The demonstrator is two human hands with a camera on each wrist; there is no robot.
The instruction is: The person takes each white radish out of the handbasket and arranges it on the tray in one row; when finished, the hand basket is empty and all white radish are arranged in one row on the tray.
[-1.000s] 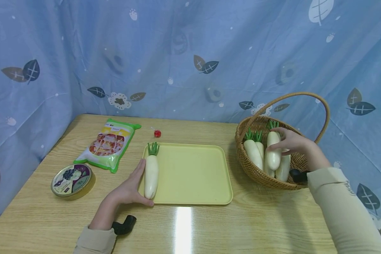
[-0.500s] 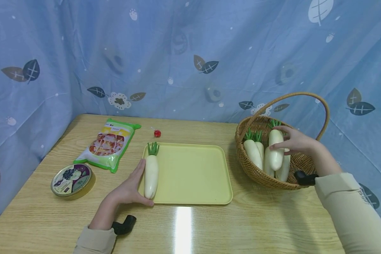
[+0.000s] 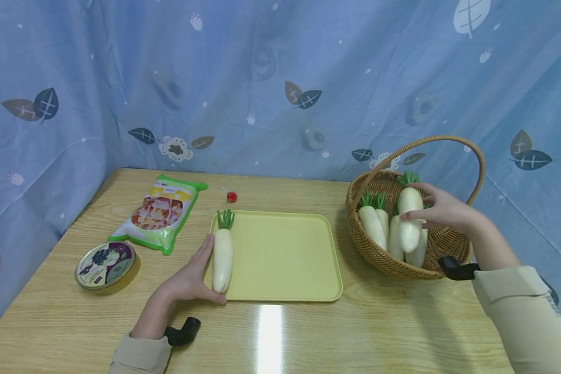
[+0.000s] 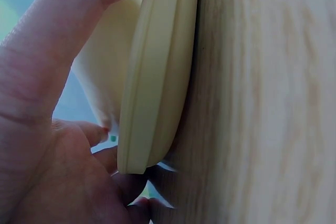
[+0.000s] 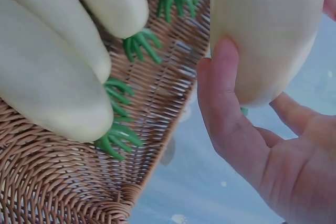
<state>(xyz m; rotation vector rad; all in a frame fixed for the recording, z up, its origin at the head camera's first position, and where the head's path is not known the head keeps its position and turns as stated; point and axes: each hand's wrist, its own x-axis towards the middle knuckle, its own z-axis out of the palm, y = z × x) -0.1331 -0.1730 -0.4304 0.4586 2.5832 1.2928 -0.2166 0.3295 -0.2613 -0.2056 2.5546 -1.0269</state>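
Observation:
My right hand (image 3: 444, 209) grips a white radish (image 3: 410, 228) with green leaves over the wicker basket (image 3: 371, 254), thumb on the near side and fingers around the far side. Several other white radishes (image 5: 47, 72) lie in the basket, their green leaves against its back wall. At the left, my left hand (image 3: 187, 280) holds the near left corner of a pale yellow tray (image 3: 285, 254), its thumb at the front rim and fingers along the left side. Another radish (image 3: 222, 259) lies lengthwise on the tray beside that hand. Some left fingertips are hidden behind the tray in the left wrist view.
A bag of food with green edges (image 3: 161, 213) and a round tin (image 3: 105, 266) lie left of the tray. Behind the tray is a small red object (image 3: 231, 197). The basket's tall handle (image 3: 481, 166) arches above the right hand. A blue patterned curtain (image 3: 262, 104) hangs behind the table.
My right hand has lifted the radish slightly and moved it a little to the right, above the other radishes in the basket. The left hand and tray have stayed still.

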